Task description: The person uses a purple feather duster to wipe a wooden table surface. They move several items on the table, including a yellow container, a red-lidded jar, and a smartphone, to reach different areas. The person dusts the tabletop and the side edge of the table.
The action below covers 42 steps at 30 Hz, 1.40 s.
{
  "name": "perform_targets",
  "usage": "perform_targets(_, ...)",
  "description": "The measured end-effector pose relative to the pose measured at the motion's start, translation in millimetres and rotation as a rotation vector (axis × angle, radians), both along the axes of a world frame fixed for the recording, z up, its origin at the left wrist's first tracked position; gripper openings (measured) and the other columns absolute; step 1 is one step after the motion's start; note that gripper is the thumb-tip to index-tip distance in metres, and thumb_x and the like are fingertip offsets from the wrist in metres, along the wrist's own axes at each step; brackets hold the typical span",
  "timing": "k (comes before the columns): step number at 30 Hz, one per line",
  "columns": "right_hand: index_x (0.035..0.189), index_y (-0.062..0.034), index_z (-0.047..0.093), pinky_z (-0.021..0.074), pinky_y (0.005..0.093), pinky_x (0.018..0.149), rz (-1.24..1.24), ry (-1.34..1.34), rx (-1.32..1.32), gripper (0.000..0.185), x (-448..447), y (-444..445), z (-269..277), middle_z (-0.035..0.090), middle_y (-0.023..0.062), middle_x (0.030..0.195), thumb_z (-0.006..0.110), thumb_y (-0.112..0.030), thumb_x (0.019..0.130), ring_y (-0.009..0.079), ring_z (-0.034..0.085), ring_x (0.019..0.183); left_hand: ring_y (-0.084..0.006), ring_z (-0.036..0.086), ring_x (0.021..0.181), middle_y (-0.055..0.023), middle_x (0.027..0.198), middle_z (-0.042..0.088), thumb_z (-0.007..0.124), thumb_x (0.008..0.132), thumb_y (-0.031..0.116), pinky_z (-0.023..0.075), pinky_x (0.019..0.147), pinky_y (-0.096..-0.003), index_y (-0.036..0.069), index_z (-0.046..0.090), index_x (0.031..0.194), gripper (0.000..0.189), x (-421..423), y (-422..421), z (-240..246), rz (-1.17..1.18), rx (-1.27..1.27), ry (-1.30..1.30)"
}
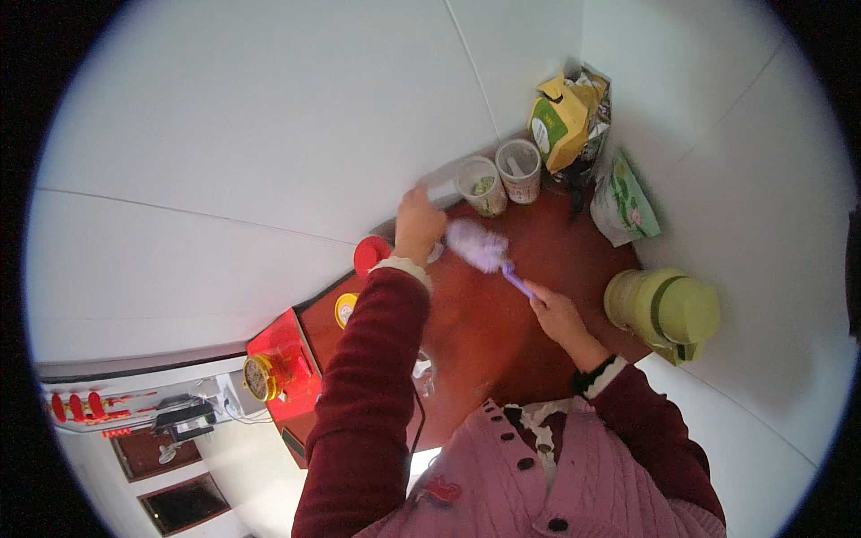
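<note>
My right hand (562,316) grips the purple handle of a fluffy duster (476,245), whose pale lilac head is blurred over the reddish-brown wooden tabletop (491,323). Towards the wall, my left hand (420,222) is beside the duster head, fingers curled; whether it holds anything cannot be told. A whitish translucent object (442,189) lies just beyond it. Two clear plastic cups stand side by side at the wall: one cup (481,187) has green bits inside, the other cup (518,171) holds a pale strip. A red round lid or container (371,255) sits by my left wrist.
A yellow and green packet (562,124) leans in the corner, near a green and white pouch (625,202). A light green thermos jug (662,306) stands at the right. Left are a yellow round lid (346,309) and a yellow-rimmed jar (262,378) on a red surface.
</note>
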State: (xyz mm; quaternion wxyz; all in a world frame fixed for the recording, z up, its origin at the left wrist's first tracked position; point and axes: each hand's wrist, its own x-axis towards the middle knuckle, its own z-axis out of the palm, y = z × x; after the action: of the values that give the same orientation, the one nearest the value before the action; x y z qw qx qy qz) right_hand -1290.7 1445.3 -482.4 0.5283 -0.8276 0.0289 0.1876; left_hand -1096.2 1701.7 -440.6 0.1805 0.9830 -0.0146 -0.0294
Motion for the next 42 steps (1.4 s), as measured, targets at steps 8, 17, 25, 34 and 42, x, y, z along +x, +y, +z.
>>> perform_targets(8,0.127,-0.0034,0.056,0.0475,0.0367,0.090,0.097,0.048,0.035,0.034,1.6,15.6,6.7,0.063,0.0196,0.118,0.052,-0.013,0.094,0.0334,0.061,0.108,-0.0440,0.044,0.125,-0.0265,0.139,0.039,0.082,0.063,0.037,0.0435,0.100,-0.0471,0.008,0.032,0.143,0.099,-48.0,29.7,-10.3,0.006,0.333,0.306)
perform_targets(17,0.128,-0.0077,0.057,0.0477,0.0377,0.088,0.037,0.048,-0.056,0.035,-31.5,-21.7,12.9,0.062,0.0217,0.116,0.053,-0.011,0.093,0.0342,0.061,0.107,-0.0387,0.050,0.112,-0.0147,0.128,0.047,0.071,0.076,0.027,0.0496,0.082,-0.0539,0.017,0.049,0.127,0.056,-42.7,10.2,-20.6,-0.016,0.353,0.063)
perform_targets(25,0.129,-0.0081,0.056,0.0493,0.0407,0.085,0.201,-0.022,-0.012,0.036,-28.4,-16.1,20.9,0.064,0.0225,0.109,0.052,-0.013,0.093,0.0373,0.063,0.100,-0.0443,0.045,0.119,-0.0211,0.133,0.043,0.070,0.074,0.016,0.0439,0.098,-0.0471,0.003,0.046,0.126,0.059,-30.0,-16.5,-57.0,0.122,-0.155,-0.130)
perform_targets(34,0.131,-0.0068,0.053,0.0484,0.0446,0.084,0.241,-0.105,0.021,0.037,3.1,58.4,-4.8,0.062,0.0251,0.110,0.049,-0.015,0.095,0.0376,0.061,0.100,-0.0383,0.048,0.121,-0.0212,0.134,0.044,0.072,0.073,0.031,0.0440,0.098,-0.0467,0.006,0.040,0.136,0.075,-51.1,66.5,7.2,0.334,0.246,0.063)
perform_targets(42,0.130,-0.0073,0.054,0.0480,0.0388,0.088,0.155,0.031,-0.096,0.037,28.6,79.4,-3.2,0.061,0.0229,0.117,0.051,-0.014,0.094,0.0349,0.061,0.106,-0.0460,0.048,0.117,-0.0282,0.130,0.041,0.080,0.063,0.043,0.0453,0.096,-0.0490,0.011,0.027,0.145,0.103,-76.7,104.5,2.5,0.493,0.119,0.289)
